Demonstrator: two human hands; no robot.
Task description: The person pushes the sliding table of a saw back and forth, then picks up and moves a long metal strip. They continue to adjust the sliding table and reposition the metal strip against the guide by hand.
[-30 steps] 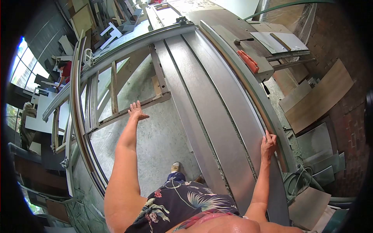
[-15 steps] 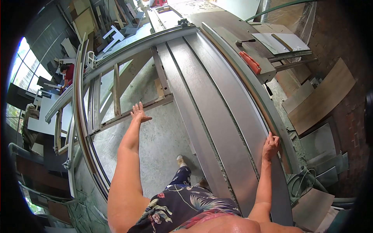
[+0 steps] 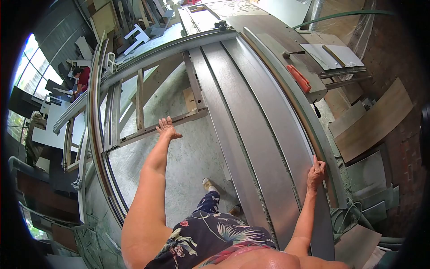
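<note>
One person in red point(image 3: 83, 77), far left, bent over a bench. One frame point(image 3: 148, 130): your left hand point(image 3: 167, 127) rests flat on its rail, fingers spread, gripping nothing. One long grey panel point(image 3: 264, 134) on the saw surface point(image 3: 286, 40): your right hand point(image 3: 316, 172) curls over its right edge. One orange block point(image 3: 298, 78). Since earlier, your right hand has slid nearer along that edge.

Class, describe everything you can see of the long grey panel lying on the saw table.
The long grey panel is a flat, matt, wood-grained board, lying along the saw table and running away from the person. Its right edge sits against a long fence rail. The right hand grips that edge near the close end.
</note>
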